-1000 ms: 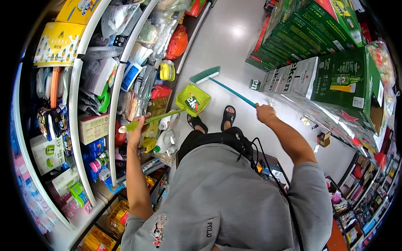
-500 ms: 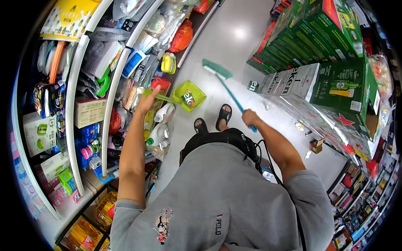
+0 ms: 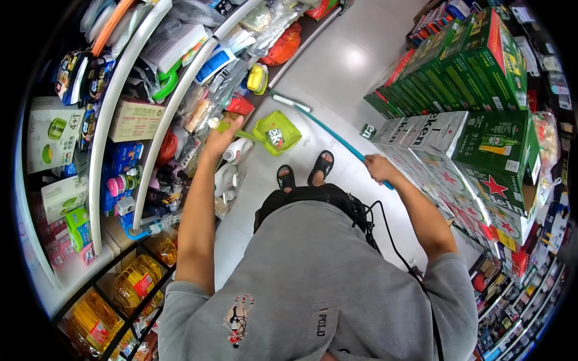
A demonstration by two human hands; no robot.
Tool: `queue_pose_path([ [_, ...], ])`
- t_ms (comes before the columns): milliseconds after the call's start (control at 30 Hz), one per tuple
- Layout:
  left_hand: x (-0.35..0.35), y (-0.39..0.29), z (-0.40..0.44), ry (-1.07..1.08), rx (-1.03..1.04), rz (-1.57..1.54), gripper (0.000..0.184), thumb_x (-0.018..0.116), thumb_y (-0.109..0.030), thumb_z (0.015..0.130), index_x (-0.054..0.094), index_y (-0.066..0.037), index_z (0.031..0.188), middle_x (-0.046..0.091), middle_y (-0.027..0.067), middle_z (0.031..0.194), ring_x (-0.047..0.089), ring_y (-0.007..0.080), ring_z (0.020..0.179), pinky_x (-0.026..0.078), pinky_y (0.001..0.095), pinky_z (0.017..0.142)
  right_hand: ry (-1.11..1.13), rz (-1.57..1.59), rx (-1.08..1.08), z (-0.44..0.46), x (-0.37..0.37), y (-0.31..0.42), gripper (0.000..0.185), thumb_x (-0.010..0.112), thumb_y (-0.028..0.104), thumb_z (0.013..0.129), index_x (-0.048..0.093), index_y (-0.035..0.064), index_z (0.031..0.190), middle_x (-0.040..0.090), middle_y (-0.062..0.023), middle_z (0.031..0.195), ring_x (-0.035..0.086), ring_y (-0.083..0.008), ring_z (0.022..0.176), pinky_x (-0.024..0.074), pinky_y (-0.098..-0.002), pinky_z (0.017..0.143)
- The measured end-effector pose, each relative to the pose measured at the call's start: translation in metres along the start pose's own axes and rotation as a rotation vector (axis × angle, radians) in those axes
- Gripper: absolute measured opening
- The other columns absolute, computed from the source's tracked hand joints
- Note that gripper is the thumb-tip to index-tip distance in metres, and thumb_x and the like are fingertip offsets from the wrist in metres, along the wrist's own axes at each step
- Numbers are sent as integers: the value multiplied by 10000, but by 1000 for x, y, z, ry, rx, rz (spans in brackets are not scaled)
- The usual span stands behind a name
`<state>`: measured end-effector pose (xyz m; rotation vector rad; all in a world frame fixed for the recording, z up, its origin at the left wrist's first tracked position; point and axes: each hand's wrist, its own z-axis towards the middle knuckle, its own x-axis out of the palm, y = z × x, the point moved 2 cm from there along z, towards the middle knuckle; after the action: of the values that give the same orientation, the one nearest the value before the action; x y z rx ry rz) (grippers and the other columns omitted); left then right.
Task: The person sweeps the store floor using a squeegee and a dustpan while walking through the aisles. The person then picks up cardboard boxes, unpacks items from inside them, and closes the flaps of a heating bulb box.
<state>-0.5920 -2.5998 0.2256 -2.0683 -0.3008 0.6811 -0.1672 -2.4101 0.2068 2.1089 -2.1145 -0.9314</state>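
"What sort of room is it?"

"A narrow shop aisle. The floor point(image 3: 337, 72) is pale, smooth and glossy, with a bright patch of light shining off it. On the left are packed shelves point(image 3: 101, 144) with curved-looking white edges; on the right, stacked cardboard boxes point(image 3: 469, 72), mostly green with some silver."

"And the hands?"

"The left hand point(image 3: 223, 137) has its fingers wrapped round the handle of a lime-green dustpan point(image 3: 288, 126). The right hand point(image 3: 380, 168) is closed in a fist round a slim blue-green broom point(image 3: 332, 133), near the end of its stick."

"Where are those two?"

"Ahead of the feet, the broom's narrow head just beyond the dustpan, apart from it. I can't tell whether the pan rests on the floor. It's a shallow scoop, holding a flat green scrap point(image 3: 274, 139) with white letters."

"Anything else by the shelves?"

"A crinkled orange-red plastic bag point(image 3: 283, 46), and clear bottles point(image 3: 138, 283) of golden liquid in a black rack. The person's sandals point(image 3: 322, 165) are black and open-toed."
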Motion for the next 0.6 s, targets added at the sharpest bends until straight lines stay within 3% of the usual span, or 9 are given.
queue_pose_path([
  [133, -3, 19, -24, -40, -91, -41, 402, 665, -442, 824, 561, -83, 677, 494, -29, 603, 440, 88, 553, 351, 273, 514, -146, -317, -154, 52, 29, 15, 277, 434, 116, 834, 611, -93, 873, 639, -232, 691, 636, -302, 506, 509, -406, 425],
  [167, 1, 27, -23, -47, -91, -50, 402, 665, -442, 824, 561, -83, 677, 494, -29, 603, 440, 88, 553, 351, 273, 514, -89, -168, -78, 41, 34, 29, 254, 433, 70, 783, 615, -107, 789, 636, -238, 669, 633, -303, 493, 519, -405, 447],
  [233, 6, 38, -21, -103, -83, -50, 404, 672, -443, 817, 568, -80, 672, 504, -24, 606, 456, 89, 554, 363, 273, 518, 124, -154, 66, 57, 55, 16, 263, 398, 117, 850, 584, -68, 837, 593, -193, 594, 579, -261, 420, 453, -387, 375],
  [267, 4, 34, -22, -38, -181, 5, 429, 630, -507, 831, 620, -79, 809, 539, -9, 779, 489, 101, 701, 427, 262, 621, 191, -90, 61, 59, 62, 7, 257, 398, 130, 865, 577, -51, 830, 554, -158, 551, 535, -232, 391, 426, -368, 352],
  [333, 2, 36, -20, -45, -188, -33, 425, 633, -505, 830, 618, -80, 811, 537, -8, 777, 487, 102, 692, 424, 256, 618, 299, 122, 91, 45, 61, -12, 252, 402, 179, 909, 555, 3, 812, 435, -63, 476, 405, -149, 343, 358, -318, 311],
  [367, 0, 37, -18, -52, -184, -63, 421, 635, -503, 829, 616, -82, 813, 535, -8, 776, 485, 103, 683, 420, 251, 615, 326, 152, 131, 29, 48, -7, 247, 413, 197, 916, 573, 15, 863, 452, -59, 496, 411, -131, 352, 359, -308, 315],
  [400, 2, 35, -19, -163, -106, -123, 417, 670, -452, 815, 572, -81, 651, 508, -17, 597, 447, 92, 529, 357, 274, 504, 317, 179, 158, 14, 33, -7, 238, 428, 214, 924, 587, 40, 952, 467, -45, 531, 414, -107, 371, 364, -295, 324],
  [500, 3, 44, -25, -145, -105, -138, 417, 663, -455, 823, 576, -83, 657, 496, -22, 595, 450, 89, 536, 357, 264, 506, 291, 176, 236, -18, -23, -7, 326, 439, 249, 952, 557, 98, 1216, 522, -37, 586, 428, -87, 399, 385, -267, 350],
  [600, 5, 38, -57, -141, -131, -135, 395, 642, -435, 851, 567, -92, 673, 468, -35, 607, 429, 80, 551, 341, 251, 501, 223, 76, 146, -22, -67, 0, 275, 440, 215, 940, 580, 25, 1079, 516, -65, 563, 458, -124, 391, 402, -315, 356],
])
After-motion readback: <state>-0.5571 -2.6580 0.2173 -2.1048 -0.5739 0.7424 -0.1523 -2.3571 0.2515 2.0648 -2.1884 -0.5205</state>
